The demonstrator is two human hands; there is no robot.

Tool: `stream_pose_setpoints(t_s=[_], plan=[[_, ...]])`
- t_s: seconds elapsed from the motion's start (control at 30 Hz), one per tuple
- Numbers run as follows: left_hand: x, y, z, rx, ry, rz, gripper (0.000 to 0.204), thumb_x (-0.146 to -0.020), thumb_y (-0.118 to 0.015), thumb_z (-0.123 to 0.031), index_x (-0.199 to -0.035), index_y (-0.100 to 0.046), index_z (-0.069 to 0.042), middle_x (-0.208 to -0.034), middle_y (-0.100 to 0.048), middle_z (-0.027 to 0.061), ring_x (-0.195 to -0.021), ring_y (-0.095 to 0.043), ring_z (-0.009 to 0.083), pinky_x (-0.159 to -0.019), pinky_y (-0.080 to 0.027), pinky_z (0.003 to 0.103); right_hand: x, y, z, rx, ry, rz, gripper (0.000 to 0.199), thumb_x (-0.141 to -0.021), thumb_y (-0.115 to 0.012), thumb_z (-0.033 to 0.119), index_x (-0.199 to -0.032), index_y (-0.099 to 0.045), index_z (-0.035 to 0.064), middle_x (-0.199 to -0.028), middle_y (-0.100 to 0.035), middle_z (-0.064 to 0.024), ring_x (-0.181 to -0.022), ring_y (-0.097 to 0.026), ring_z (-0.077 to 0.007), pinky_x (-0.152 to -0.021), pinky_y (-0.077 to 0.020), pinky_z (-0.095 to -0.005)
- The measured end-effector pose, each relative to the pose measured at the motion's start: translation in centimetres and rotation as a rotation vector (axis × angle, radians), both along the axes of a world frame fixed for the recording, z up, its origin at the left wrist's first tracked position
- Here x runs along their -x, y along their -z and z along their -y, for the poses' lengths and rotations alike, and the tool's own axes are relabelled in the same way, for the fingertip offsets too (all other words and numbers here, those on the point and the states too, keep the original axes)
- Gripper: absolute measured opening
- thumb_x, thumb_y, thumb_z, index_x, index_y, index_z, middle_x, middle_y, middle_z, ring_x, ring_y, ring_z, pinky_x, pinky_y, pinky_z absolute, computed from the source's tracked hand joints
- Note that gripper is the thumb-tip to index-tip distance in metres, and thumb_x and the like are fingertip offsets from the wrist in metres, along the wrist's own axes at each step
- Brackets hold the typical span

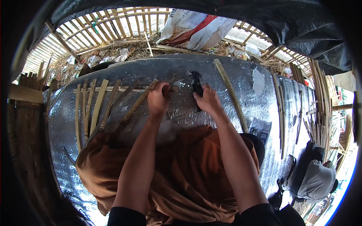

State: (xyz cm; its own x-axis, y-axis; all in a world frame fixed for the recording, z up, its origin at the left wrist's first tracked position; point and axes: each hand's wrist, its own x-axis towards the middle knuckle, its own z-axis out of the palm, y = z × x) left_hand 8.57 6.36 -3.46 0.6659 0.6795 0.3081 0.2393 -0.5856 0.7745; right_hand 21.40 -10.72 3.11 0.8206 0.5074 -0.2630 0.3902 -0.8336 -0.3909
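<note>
My right hand (pixel 209 100) is closed round the handle of a black claw hammer (pixel 195 79), its head pointing away from me. To the left, my left hand (pixel 158 100) is pinched closed where a slanting bamboo strip (pixel 137 104) meets a crosswise bamboo strip (pixel 113 89). Whether a nail sits between those fingers is too small to tell. Several more bamboo strips (pixel 98 104) lie side by side across the left part of the crosswise strip. The hammer head is apart from the bamboo.
A silvery foil sheet (pixel 181 113) covers the surface under the work. One loose bamboo strip (pixel 230 90) lies right of the hammer. Brown cloth (pixel 181 173) drapes over my lap. Bamboo sticks (pixel 320 101) stand at the right, and a slatted bamboo fence (pixel 109 26) runs along the back.
</note>
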Motion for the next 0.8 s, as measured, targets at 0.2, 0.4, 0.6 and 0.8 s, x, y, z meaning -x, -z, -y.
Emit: stream_pose_setpoints(t_s=[0.2, 0.4, 0.6, 0.8], plan=[[-1.2, -0.2, 0.3, 0.025, 0.003, 0.049, 0.007, -0.089, -0.071, -0.008, -0.094, -0.071, -0.004, -0.088, -0.073, 0.0139, -0.078, -0.072, 0.0319, -0.072, -0.054, 0.04, 0.3, 2.7, -0.4, -0.528, 0.124, -0.52, 0.054, -0.096, -0.068, 0.023, -0.136, -0.041, -0.0012, -0.1, -0.07, -0.0268, -0.094, -0.074, -0.038, -0.077, -0.0578, -0.0436], [-0.9, 0.9, -0.4, 0.046, 0.053, 0.15, 0.005, -0.091, -0.068, -0.002, -0.094, -0.07, 0.0, -0.085, -0.072, 0.011, -0.063, -0.069, 0.0201, -0.06, -0.053, 0.035, 3.5, -3.1, -1.7, -0.441, -0.056, -0.242, 0.037, -0.096, -0.066, 0.018, -0.123, -0.045, 0.0035, -0.083, -0.071, -0.0223, -0.076, -0.074, -0.0416, -0.067, -0.0578, -0.0491], [-1.0, -0.1, 0.2, 0.204, 0.069, 0.183, 0.003, -0.091, -0.069, -0.002, -0.093, -0.07, 0.0, -0.078, -0.07, 0.0094, -0.055, -0.065, 0.0161, -0.053, -0.05, 0.032, 5.4, -4.1, -2.0, -0.459, -0.055, 0.06, 0.031, -0.097, -0.065, 0.022, -0.116, -0.047, 0.0048, -0.076, -0.068, -0.0285, -0.075, -0.068, -0.0504, -0.063, -0.0541, -0.0579], [-0.9, -0.8, 0.5, 0.301, 0.077, 0.156, 0.005, -0.093, -0.068, -0.002, -0.095, -0.07, 0.002, -0.069, -0.067, 0.0068, -0.054, -0.063, 0.0123, -0.051, -0.048, 0.03, 6.4, -3.4, -2.2, -0.274, -0.102, 0.191, 0.029, -0.1, -0.061, 0.025, -0.114, -0.05, 0.0022, -0.079, -0.069, -0.0264, -0.074, -0.069, -0.0489, -0.062, -0.0549, -0.0577]])
